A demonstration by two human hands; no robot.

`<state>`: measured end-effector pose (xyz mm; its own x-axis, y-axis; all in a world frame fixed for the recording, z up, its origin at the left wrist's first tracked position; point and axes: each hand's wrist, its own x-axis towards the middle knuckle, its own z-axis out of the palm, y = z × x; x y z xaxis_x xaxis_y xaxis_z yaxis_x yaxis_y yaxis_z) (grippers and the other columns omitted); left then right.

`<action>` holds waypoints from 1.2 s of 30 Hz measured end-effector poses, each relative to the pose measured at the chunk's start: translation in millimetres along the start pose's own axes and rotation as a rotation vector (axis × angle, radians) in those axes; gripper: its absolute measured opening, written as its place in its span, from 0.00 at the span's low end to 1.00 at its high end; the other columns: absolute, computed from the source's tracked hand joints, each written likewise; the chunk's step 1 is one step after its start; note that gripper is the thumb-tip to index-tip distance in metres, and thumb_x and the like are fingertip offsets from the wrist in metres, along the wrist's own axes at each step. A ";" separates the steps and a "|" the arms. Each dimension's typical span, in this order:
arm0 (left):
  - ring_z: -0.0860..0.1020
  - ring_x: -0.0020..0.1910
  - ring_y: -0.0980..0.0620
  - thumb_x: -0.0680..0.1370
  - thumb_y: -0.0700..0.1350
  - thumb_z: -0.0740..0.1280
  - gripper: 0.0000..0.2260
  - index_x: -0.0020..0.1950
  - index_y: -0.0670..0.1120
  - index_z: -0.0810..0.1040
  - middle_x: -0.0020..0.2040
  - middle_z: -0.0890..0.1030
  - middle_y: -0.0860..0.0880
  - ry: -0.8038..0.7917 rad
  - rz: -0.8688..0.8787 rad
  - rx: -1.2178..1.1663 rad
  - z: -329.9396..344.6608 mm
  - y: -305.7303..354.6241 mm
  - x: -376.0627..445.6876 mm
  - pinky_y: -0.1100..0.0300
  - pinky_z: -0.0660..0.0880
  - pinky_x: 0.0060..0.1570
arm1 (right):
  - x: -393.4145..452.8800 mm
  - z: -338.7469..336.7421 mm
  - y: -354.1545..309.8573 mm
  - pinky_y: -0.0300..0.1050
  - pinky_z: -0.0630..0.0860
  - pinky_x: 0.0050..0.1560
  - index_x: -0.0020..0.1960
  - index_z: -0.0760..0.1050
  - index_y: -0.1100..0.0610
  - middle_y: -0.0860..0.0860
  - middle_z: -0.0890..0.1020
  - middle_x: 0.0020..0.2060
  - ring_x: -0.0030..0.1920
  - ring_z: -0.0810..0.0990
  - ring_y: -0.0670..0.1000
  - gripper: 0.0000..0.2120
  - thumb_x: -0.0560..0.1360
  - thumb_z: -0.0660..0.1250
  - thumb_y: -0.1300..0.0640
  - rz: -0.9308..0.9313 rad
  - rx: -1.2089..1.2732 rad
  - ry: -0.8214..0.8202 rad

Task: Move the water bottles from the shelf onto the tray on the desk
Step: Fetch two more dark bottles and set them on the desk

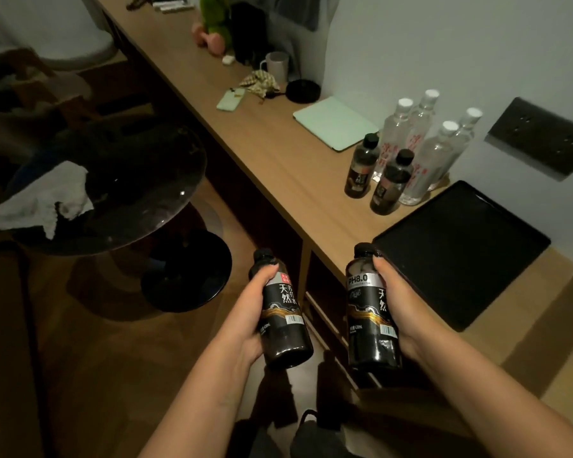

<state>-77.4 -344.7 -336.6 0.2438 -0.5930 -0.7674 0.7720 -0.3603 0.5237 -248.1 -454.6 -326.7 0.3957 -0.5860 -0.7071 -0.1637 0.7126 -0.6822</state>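
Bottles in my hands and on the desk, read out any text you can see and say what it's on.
"PH8.0" and "天然": bottle in the right hand.
"天然": bottle in the left hand.
Red characters on the clear bottles: too blurred to read.
Small dark bottles on the desk: labels unreadable.

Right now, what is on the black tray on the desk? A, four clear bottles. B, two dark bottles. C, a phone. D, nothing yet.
D: the black tray lies bare, while each hand holds a dark bottle short of it.
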 end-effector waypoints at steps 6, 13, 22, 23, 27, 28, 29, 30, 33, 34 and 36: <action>0.82 0.36 0.45 0.67 0.54 0.75 0.21 0.52 0.42 0.79 0.41 0.83 0.42 -0.032 0.111 0.236 40.1 59.1 61.0 0.53 0.79 0.40 | 45.3 4.1 -42.5 0.54 0.75 0.50 0.60 0.72 0.56 0.62 0.79 0.49 0.46 0.79 0.61 0.31 0.67 0.65 0.35 -0.048 0.135 0.098; 0.80 0.45 0.59 0.64 0.48 0.79 0.22 0.55 0.51 0.76 0.47 0.81 0.54 -0.106 0.367 0.704 82.9 133.3 133.6 0.65 0.75 0.39 | 94.7 15.9 -85.3 0.48 0.77 0.44 0.55 0.72 0.53 0.58 0.81 0.49 0.48 0.81 0.58 0.19 0.71 0.66 0.41 -0.155 0.057 0.340; 0.77 0.51 0.60 0.60 0.47 0.81 0.28 0.57 0.53 0.75 0.50 0.80 0.60 -0.328 0.596 1.226 126.7 174.6 196.3 0.63 0.73 0.53 | 133.2 16.1 -118.1 0.39 0.71 0.40 0.55 0.67 0.52 0.47 0.77 0.47 0.48 0.77 0.45 0.20 0.69 0.73 0.50 -0.292 -0.073 0.632; 0.78 0.52 0.59 0.60 0.46 0.81 0.27 0.56 0.53 0.75 0.49 0.80 0.59 -0.350 0.612 1.245 132.7 174.5 204.7 0.62 0.74 0.54 | 137.6 11.8 -119.9 0.38 0.70 0.40 0.55 0.67 0.52 0.46 0.77 0.47 0.47 0.76 0.43 0.20 0.69 0.74 0.52 -0.292 -0.096 0.636; 0.77 0.50 0.60 0.60 0.44 0.81 0.28 0.55 0.54 0.74 0.46 0.77 0.62 -0.375 0.640 1.313 154.8 172.2 223.0 0.70 0.69 0.47 | 155.3 0.9 -129.8 0.41 0.71 0.50 0.55 0.65 0.52 0.41 0.74 0.44 0.48 0.74 0.44 0.24 0.67 0.76 0.56 -0.275 -0.203 0.638; 0.76 0.50 0.60 0.60 0.43 0.81 0.28 0.55 0.54 0.73 0.45 0.76 0.62 -0.380 0.637 1.314 159.3 171.7 226.4 0.71 0.68 0.47 | 158.9 -2.5 -132.2 0.42 0.70 0.51 0.55 0.65 0.52 0.41 0.74 0.44 0.48 0.74 0.44 0.25 0.66 0.76 0.56 -0.281 -0.241 0.631; 0.75 0.49 0.61 0.60 0.43 0.81 0.28 0.54 0.55 0.72 0.45 0.75 0.63 -0.386 0.631 1.324 161.6 170.9 229.1 0.72 0.68 0.46 | 161.1 -4.3 -134.0 0.40 0.70 0.51 0.55 0.65 0.52 0.40 0.74 0.44 0.48 0.74 0.43 0.26 0.65 0.77 0.56 -0.295 -0.277 0.613; 0.74 0.49 0.62 0.60 0.43 0.81 0.28 0.53 0.55 0.72 0.45 0.74 0.64 -0.393 0.626 1.339 163.8 170.4 231.5 0.74 0.67 0.45 | 163.4 -6.0 -135.6 0.38 0.70 0.49 0.55 0.65 0.52 0.40 0.74 0.44 0.48 0.75 0.43 0.27 0.64 0.78 0.56 -0.312 -0.303 0.596; 0.75 0.48 0.64 0.60 0.41 0.81 0.28 0.54 0.55 0.73 0.46 0.76 0.63 -0.427 0.601 1.341 169.7 169.0 240.4 0.76 0.68 0.41 | 170.5 -11.7 -139.2 0.31 0.70 0.40 0.54 0.66 0.51 0.43 0.77 0.47 0.48 0.76 0.39 0.27 0.62 0.78 0.56 -0.346 -0.333 0.566; 0.76 0.49 0.64 0.60 0.40 0.81 0.28 0.54 0.55 0.74 0.46 0.77 0.62 -0.432 0.589 1.326 170.7 167.8 242.4 0.76 0.69 0.40 | 173.1 -12.4 -139.3 0.30 0.70 0.39 0.54 0.67 0.51 0.43 0.77 0.47 0.47 0.76 0.38 0.27 0.61 0.79 0.56 -0.347 -0.331 0.566; 0.77 0.49 0.65 0.61 0.39 0.79 0.25 0.52 0.57 0.75 0.46 0.79 0.61 -0.422 0.561 1.277 170.6 164.2 243.3 0.74 0.71 0.38 | 178.7 -13.3 -136.0 0.31 0.71 0.40 0.53 0.68 0.50 0.44 0.79 0.46 0.46 0.77 0.39 0.27 0.60 0.79 0.55 -0.350 -0.295 0.573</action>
<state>8.5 -671.0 -374.2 -0.0292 -0.9502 -0.3103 -0.4564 -0.2635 0.8498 -167.2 -661.3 -362.8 -0.0516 -0.9277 -0.3697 -0.3828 0.3603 -0.8506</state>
